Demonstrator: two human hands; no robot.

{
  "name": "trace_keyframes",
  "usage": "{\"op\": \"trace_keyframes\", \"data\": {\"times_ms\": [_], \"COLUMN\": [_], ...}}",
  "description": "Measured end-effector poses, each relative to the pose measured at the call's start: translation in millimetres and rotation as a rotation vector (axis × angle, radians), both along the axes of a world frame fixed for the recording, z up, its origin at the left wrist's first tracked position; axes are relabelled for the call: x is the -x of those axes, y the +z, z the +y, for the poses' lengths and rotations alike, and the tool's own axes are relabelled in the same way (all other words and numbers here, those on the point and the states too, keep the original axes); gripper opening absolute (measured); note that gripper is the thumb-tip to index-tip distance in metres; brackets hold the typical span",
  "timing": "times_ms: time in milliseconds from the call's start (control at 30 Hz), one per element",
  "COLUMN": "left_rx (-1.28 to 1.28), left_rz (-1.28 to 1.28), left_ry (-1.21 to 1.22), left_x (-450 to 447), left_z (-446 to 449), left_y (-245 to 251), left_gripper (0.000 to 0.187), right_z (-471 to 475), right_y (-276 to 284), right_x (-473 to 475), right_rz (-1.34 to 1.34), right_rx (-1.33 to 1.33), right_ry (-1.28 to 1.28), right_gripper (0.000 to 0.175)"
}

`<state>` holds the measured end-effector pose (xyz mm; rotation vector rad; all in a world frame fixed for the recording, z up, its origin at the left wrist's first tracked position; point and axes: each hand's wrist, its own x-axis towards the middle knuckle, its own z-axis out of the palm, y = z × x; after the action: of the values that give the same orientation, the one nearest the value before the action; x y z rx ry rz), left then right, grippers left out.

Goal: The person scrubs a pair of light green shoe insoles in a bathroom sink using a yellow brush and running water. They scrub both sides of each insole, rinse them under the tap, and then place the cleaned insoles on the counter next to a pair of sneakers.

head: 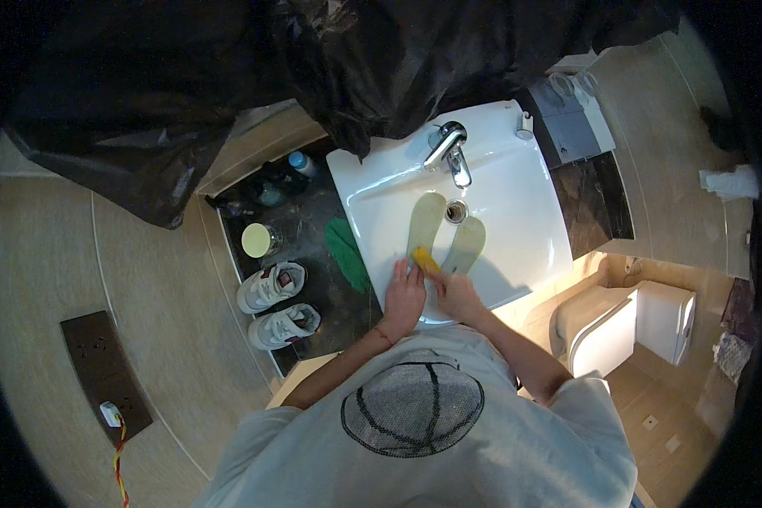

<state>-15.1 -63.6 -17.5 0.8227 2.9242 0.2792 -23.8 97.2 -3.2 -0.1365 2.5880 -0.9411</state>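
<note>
Two pale green shoe insoles lie in a white ceramic washbasin (381,216), on either side of the metal drain (456,211). My right hand (460,297) grips a yellow brush or sponge (426,260), too small to tell which, against the near part of the left insole (427,219). Flat beside it, my left hand (405,297) has its fingertips at that insole's near edge; whether they press on it is hard to see. The right insole (467,244) lies just beyond my right hand. A chrome faucet (447,149) stands at the basin's far side.
On the dark counter at left are a pair of white shoes (272,287), a green cloth (347,255), a jar with a pale lid (256,240) and a blue-capped bottle (301,162). Black plastic sheeting (241,76) hangs beyond the basin. A toilet (609,336) stands at right.
</note>
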Motion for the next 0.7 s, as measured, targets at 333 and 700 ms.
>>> {"op": "trace_keyframes", "data": {"times_ms": [333,700], "left_rx": [0.058,-0.052], "left_rz": [-0.016,0.039], "left_ry": [-0.056,-0.005], "left_x": [3,7], "left_z": [2,3], "left_y": [4,-4], "left_gripper": [0.037,0.031], "right_z": [-3,-1], "right_y": [-25,-21], "right_x": [45,64], "right_rz": [0.128,0.084], "right_rx": [-0.088,-0.21], "right_ry": [-0.083,-0.092], "right_gripper": [0.042,0.053]}}
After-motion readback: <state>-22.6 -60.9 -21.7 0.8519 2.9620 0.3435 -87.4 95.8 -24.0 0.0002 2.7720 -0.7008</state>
